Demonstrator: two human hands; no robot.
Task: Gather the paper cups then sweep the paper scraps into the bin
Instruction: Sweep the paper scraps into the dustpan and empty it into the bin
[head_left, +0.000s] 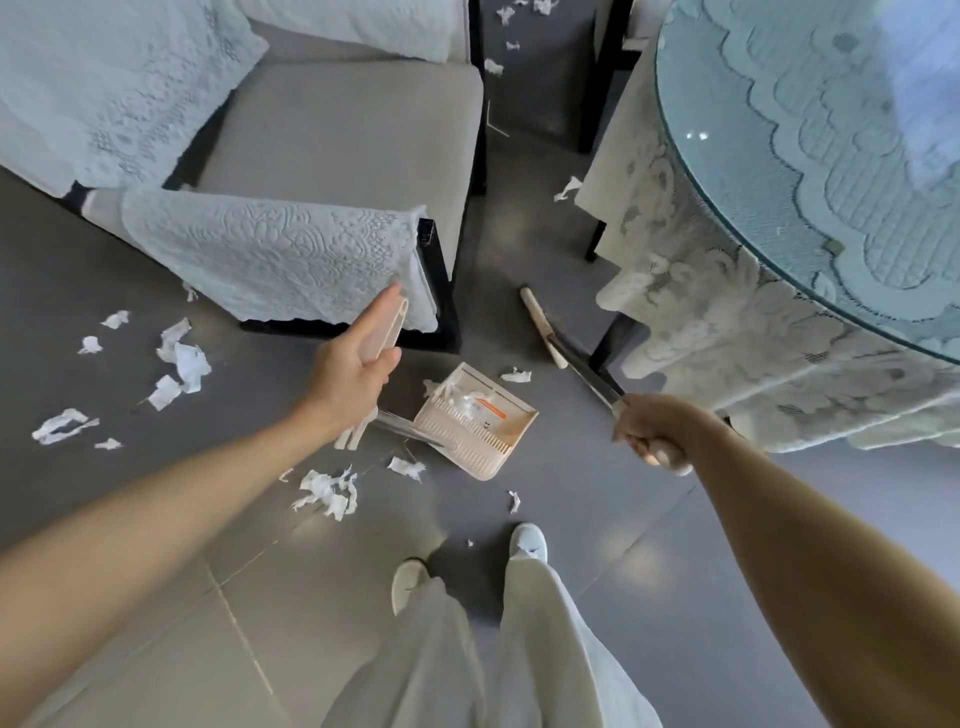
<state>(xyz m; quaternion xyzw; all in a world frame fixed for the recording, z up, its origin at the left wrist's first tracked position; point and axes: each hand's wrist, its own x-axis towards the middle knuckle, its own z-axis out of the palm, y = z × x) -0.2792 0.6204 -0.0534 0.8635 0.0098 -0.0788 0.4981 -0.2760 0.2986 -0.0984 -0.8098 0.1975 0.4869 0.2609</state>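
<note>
Both hands busy: left hand (353, 364) pinching dustpan handle (394, 325), right hand (649, 431) clenched round broom (540, 325). Sweeping step, no cups in view. Few bits in dustpan (467, 441); most paper scraps (182, 364) on floor, left side. Guessing broom heads there next.

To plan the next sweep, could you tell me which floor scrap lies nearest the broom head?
The small scrap between the broom head and the dustpan; every other scrap lies farther away.

— Any writing you can make out down there?
— Nothing legible. Inside the dustpan (470, 441) there's a white slip with an orange stripe (493, 411), near its back wall, but any print on it is too small and blurred to read.
</note>
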